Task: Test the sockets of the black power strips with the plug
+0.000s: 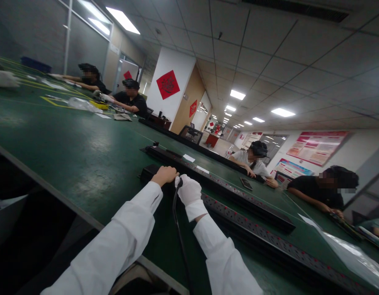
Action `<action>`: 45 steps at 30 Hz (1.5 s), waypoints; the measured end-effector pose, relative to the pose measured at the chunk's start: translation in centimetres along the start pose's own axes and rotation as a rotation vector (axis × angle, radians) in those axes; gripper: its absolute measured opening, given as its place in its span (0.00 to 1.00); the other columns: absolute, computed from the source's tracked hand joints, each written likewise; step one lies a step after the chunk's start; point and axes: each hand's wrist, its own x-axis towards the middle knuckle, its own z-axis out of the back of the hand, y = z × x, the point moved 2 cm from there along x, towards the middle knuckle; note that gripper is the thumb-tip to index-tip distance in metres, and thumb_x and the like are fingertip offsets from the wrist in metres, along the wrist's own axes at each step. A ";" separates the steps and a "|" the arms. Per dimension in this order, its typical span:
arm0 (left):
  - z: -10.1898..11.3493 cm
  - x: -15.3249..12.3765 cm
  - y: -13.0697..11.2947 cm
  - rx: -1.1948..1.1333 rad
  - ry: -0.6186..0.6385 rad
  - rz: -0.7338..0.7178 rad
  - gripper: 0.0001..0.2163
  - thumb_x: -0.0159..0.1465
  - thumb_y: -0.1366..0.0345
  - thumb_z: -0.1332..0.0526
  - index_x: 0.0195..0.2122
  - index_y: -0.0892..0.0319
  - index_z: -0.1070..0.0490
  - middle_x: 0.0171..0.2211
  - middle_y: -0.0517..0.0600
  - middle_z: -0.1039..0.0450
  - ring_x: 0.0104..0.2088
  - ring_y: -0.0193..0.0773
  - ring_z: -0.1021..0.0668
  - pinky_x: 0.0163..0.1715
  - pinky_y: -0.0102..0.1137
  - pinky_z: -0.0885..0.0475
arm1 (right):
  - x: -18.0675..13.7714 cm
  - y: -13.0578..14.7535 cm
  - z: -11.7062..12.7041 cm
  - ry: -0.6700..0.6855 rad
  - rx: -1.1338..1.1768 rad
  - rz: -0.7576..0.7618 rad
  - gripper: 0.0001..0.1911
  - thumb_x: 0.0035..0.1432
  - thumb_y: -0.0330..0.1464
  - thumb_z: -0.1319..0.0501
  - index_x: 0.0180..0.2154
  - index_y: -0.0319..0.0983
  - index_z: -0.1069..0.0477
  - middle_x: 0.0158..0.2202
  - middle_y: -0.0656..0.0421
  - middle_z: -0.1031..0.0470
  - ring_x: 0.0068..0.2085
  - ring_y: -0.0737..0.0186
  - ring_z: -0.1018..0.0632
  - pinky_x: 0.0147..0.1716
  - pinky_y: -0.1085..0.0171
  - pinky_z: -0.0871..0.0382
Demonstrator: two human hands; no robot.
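A long black power strip (257, 230) with rows of sockets and red dots lies slantwise on the green table. My bare left hand (165, 175) is curled over the strip near its left end, fingers bent and partly hidden. Right beside it, my white-gloved right hand (189, 190) closes around a black cable (177, 221) close to the strip. From that hand the cable runs down toward me. Where the cable meets the strip is hidden behind my hands. A second black power strip (238, 192) lies parallel, just beyond the first.
White paper slips (188, 158) lie by the far strip, and a phone (246, 183) rests beyond it. Clear plastic bags (83, 104) are at the far left. Several people sit along the table's far side. The table edge (54, 188) runs near my left arm.
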 end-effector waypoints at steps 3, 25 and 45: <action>0.0 0.1 0.0 -0.002 0.004 0.002 0.21 0.63 0.56 0.58 0.40 0.62 0.29 0.41 0.62 0.29 0.43 0.47 0.27 0.42 0.40 0.36 | 0.0 0.0 0.2 0.011 0.001 -0.001 0.17 0.60 0.42 0.55 0.31 0.41 0.34 0.27 0.59 0.27 0.28 0.66 0.27 0.25 0.69 0.46; 0.2 -0.1 -0.1 -0.006 0.006 0.005 0.21 0.63 0.57 0.57 0.40 0.63 0.30 0.42 0.62 0.29 0.43 0.48 0.27 0.42 0.39 0.36 | 0.0 0.1 0.4 0.018 0.007 -0.012 0.17 0.59 0.42 0.54 0.31 0.40 0.33 0.27 0.59 0.27 0.28 0.66 0.27 0.25 0.69 0.45; 1.7 -0.8 1.6 -0.025 -0.272 0.226 0.15 0.61 0.62 0.53 0.38 0.62 0.30 0.38 0.60 0.27 0.43 0.50 0.30 0.47 0.54 0.51 | 0.0 0.0 0.5 0.047 -0.012 -0.019 0.18 0.59 0.44 0.54 0.32 0.41 0.33 0.27 0.60 0.27 0.28 0.66 0.27 0.25 0.69 0.45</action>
